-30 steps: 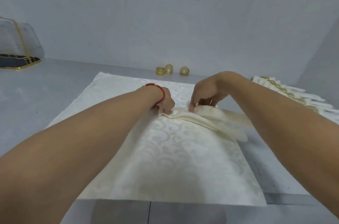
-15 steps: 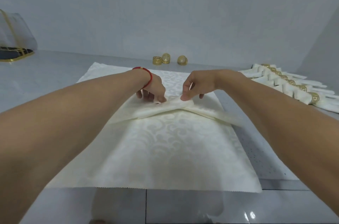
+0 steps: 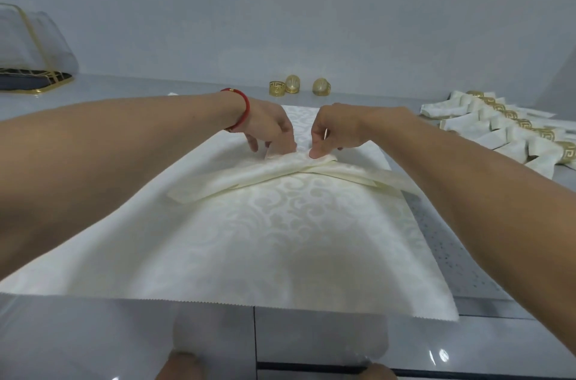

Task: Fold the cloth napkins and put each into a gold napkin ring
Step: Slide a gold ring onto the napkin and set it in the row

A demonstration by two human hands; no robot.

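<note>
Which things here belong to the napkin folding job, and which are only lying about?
Belong to the job:
- folded napkin, pinched by left hand and right hand
- spare gold rings
- finished ringed napkins
- patterned cloth underneath

Lying about:
- gold-trimmed clear case
- red bracelet

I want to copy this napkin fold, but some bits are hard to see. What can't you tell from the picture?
All in the head view:
- The left hand and right hand cover the napkin crossing, hiding the tuck.
- The finished napkins run off the right edge; no count possible.
- The loose gold rings are too small for pattern detail.
- The clear bag is cut by the left edge.
</note>
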